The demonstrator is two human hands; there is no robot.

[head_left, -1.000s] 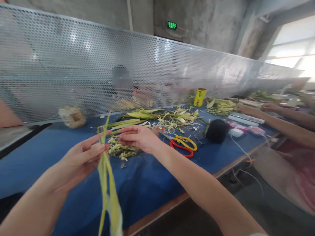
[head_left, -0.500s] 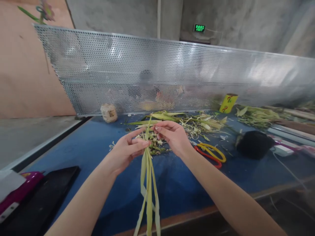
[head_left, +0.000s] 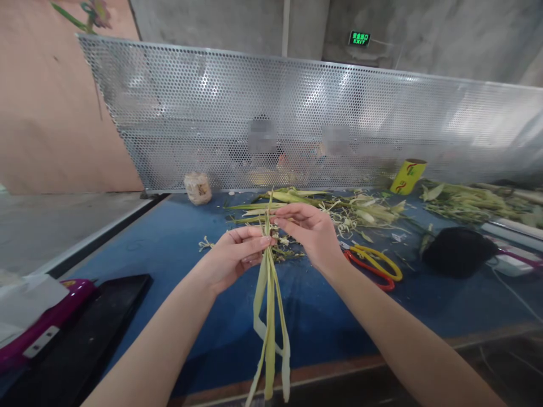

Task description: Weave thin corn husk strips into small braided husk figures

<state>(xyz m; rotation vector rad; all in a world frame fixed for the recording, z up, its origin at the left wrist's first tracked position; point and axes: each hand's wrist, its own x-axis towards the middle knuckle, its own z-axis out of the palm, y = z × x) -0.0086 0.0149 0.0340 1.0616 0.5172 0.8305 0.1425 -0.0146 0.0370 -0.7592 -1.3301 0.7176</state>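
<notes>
My left hand [head_left: 237, 255] pinches a bundle of long, pale green leaf strips [head_left: 270, 316] between thumb and fingers. The strips hang down past the table's front edge, and their thin ends point up above the hand. Just above that grip, my right hand [head_left: 311, 232] has thumb and forefinger pressed together at the upper end of the bundle. Its fingertips partly hide the thin ends. Behind and under the hands lies a heap of small plant scraps [head_left: 291, 251]. To the right of my right hand rest scissors [head_left: 391, 261] with red and yellow handles.
Long green leaves [head_left: 297, 196] and curled shreds lie behind the hands. A perforated metal screen [head_left: 220, 102] bounds the back. Also around are a whitish roll [head_left: 198, 188], a yellow can [head_left: 408, 176], a black rounded object [head_left: 458, 252], and a black tray [head_left: 80, 333] at left.
The view has shifted, so everything sits further right in the picture. My right fingertips stay at the bundle's upper end. The strips remain in my left hand.
</notes>
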